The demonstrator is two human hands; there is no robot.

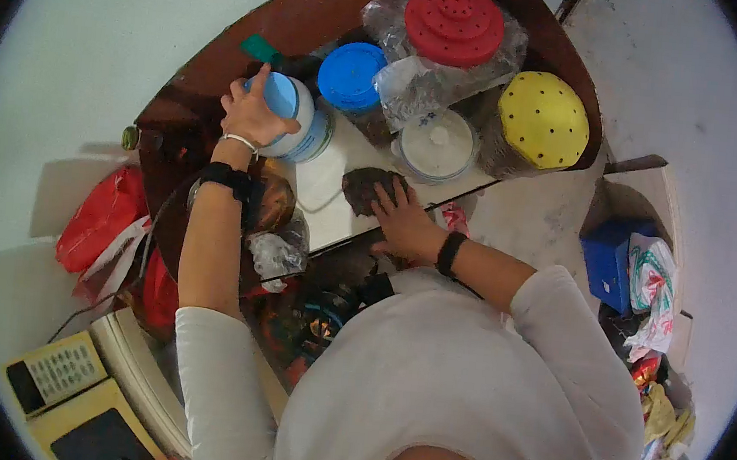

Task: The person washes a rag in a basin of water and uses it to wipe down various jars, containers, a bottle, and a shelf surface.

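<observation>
My left hand (pixel 258 115) is on a white jar with a light-blue lid (pixel 309 135), its fingers curved round the lid's near side. My right hand (pixel 400 221) lies with fingers spread on a dark cloth (pixel 363 187) on the white surface (pixel 325 226). Beyond the hands stand a jar with a blue lid (pixel 351 75), a round clear container with a whitish lid (pixel 437 146), a container with a red dotted lid (pixel 454 25) in clear plastic, and one with a yellow dotted lid (pixel 545 120).
A brown raised rim (pixel 226 55) curves round the far side. Clear plastic bags (pixel 277 253) lie at the near left. Red bags (pixel 105 217) and a yellow appliance with buttons (pixel 67 370) are at the left. A cardboard box (pixel 652 189) with a blue box (pixel 606 264) stands at the right.
</observation>
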